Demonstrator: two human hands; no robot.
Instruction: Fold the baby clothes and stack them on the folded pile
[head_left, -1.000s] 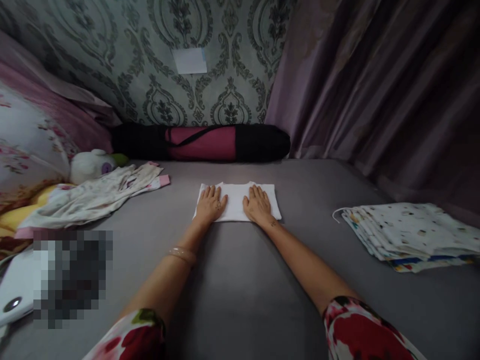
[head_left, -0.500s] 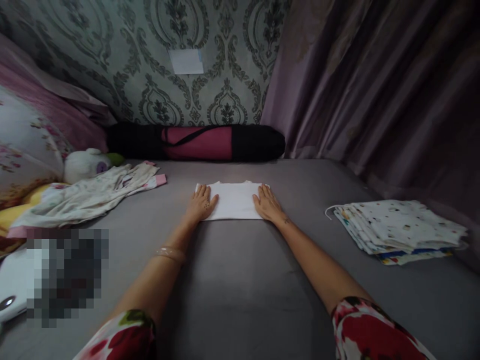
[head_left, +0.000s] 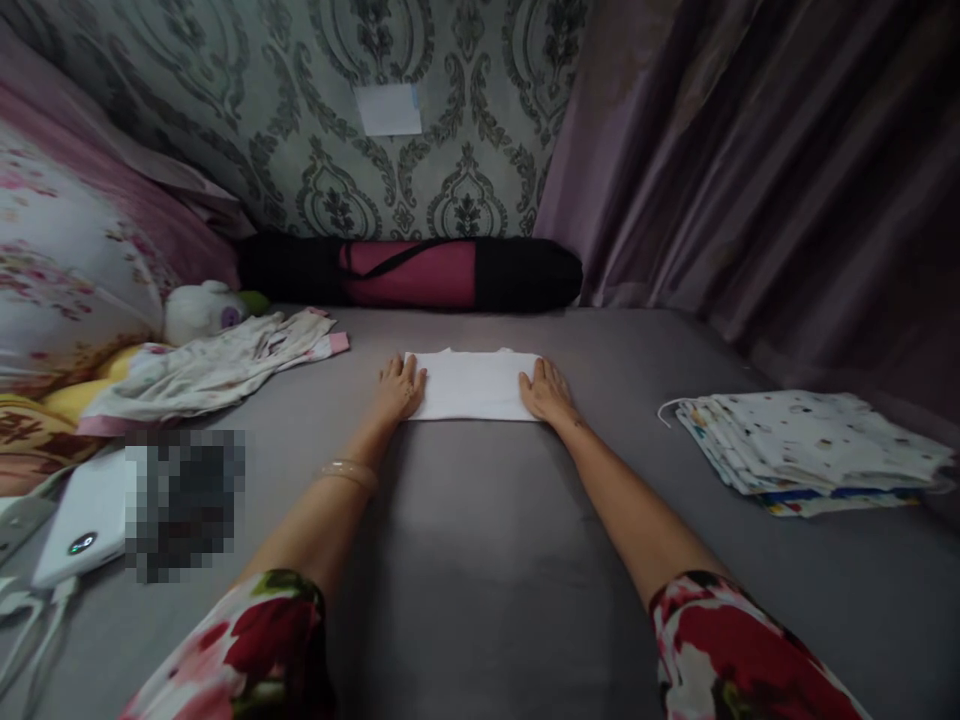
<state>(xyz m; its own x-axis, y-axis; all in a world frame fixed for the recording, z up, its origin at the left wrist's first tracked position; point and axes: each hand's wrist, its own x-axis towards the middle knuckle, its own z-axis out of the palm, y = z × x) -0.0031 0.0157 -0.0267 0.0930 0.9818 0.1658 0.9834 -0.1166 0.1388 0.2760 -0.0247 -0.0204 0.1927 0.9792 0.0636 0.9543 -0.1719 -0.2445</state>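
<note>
A white folded garment [head_left: 474,385] lies flat on the grey bed sheet [head_left: 480,520], its long side running across my view. My left hand [head_left: 402,387] rests palm down at its left edge, fingers spread and partly off the cloth. At the opposite edge, my right hand [head_left: 549,390] lies flat with its thumb on the cloth and the other fingers stretched outward. Neither hand grips anything. Small raised bits of fabric show along the garment's far edge.
A stack of folded printed clothes [head_left: 810,445] sits at right. On the left lie a printed garment [head_left: 210,370], a plush toy [head_left: 202,312] and a white power bank [head_left: 94,515] with cables. A black and pink long bag [head_left: 409,273] lies along the wall.
Both hands have shifted slightly outward to the garment's side edges, the left one now covering less of it. The camera view has turned a little left and down.
</note>
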